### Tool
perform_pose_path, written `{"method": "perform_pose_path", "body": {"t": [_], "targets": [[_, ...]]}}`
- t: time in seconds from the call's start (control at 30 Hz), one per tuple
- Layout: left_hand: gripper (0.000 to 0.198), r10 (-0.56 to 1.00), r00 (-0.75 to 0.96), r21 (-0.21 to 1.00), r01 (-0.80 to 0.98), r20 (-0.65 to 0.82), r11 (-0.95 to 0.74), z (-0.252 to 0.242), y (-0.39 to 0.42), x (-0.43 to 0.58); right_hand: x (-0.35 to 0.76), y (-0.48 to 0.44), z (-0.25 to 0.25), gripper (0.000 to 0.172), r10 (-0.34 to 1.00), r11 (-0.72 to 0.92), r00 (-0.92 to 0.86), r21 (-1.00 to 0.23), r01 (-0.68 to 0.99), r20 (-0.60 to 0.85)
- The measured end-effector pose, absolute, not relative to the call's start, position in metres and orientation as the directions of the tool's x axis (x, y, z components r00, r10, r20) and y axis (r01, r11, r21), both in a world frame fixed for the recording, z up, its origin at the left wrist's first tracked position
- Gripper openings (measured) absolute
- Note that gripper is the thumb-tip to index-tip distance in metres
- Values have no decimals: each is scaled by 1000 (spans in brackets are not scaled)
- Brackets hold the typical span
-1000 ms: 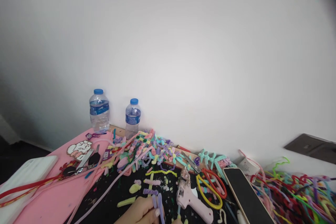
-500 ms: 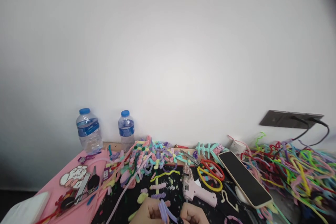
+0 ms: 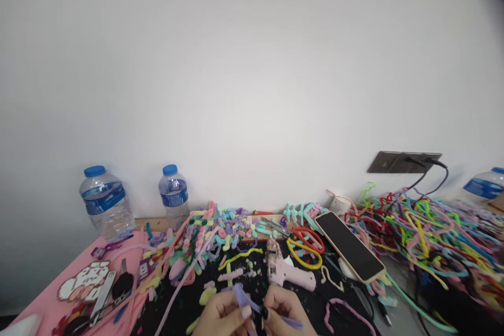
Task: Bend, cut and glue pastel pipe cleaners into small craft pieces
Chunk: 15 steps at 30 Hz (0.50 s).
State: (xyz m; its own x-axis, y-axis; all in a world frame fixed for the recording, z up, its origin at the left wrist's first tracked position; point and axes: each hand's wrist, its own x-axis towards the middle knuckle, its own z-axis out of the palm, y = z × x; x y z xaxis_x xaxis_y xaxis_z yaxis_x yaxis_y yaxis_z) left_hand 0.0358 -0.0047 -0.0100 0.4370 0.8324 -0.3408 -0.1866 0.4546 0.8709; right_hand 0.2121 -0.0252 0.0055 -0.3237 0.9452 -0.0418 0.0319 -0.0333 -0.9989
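Low in the head view, my left hand (image 3: pixel 224 316) is closed with thumb and finger on a strip of purple pipe cleaner (image 3: pixel 241 294). My right hand (image 3: pixel 289 311) pinches the same purple pipe cleaner from the other side, and a piece of it pokes out beneath the fingers. A small dark spot shows at the right fingertips; I cannot tell what it is. Just beyond the hands lies a pale pink hot glue gun (image 3: pixel 291 274) on a black mat (image 3: pixel 252 286). Short pink and yellow pipe cleaner pieces (image 3: pixel 231 274) lie above my left hand.
Bent pipe cleaner shapes (image 3: pixel 220 231) are heaped along the wall. A phone (image 3: pixel 350 247) and yellow loop (image 3: pixel 303 257) lie right of the glue gun, before a big tangle of pipe cleaners (image 3: pixel 441 236). Water bottles (image 3: pixel 104 202) stand at the back left; pink sheets (image 3: pixel 43 299) cover the left side.
The view has shifted to the right, and another bottle now shows at the right edge. My hands have risen slightly in view; a purple end now sticks out below my right fingers.
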Motion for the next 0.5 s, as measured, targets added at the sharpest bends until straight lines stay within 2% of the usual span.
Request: {"method": "perform_pose_path", "body": {"t": [0.13, 0.27, 0.37, 0.5], "targets": [[57, 901, 310, 901, -214, -304, 378, 2, -7, 39, 206, -36, 14, 37, 966, 183, -222, -958, 222, 133], [53, 917, 290, 900, -259, -274, 351, 15, -9, 39, 204, -40, 16, 25, 927, 370, -238, -816, 444, 291], [54, 907, 296, 873, -299, -299, 385, 20, -12, 40, 204, -41, 13, 20, 893, 445, -301, -748, 493, 334], [54, 883, 331, 844, -313, -332, 435, 21, -16, 39, 203, -40, 12, 20, 859, 508, -336, -720, 473, 386]]}}
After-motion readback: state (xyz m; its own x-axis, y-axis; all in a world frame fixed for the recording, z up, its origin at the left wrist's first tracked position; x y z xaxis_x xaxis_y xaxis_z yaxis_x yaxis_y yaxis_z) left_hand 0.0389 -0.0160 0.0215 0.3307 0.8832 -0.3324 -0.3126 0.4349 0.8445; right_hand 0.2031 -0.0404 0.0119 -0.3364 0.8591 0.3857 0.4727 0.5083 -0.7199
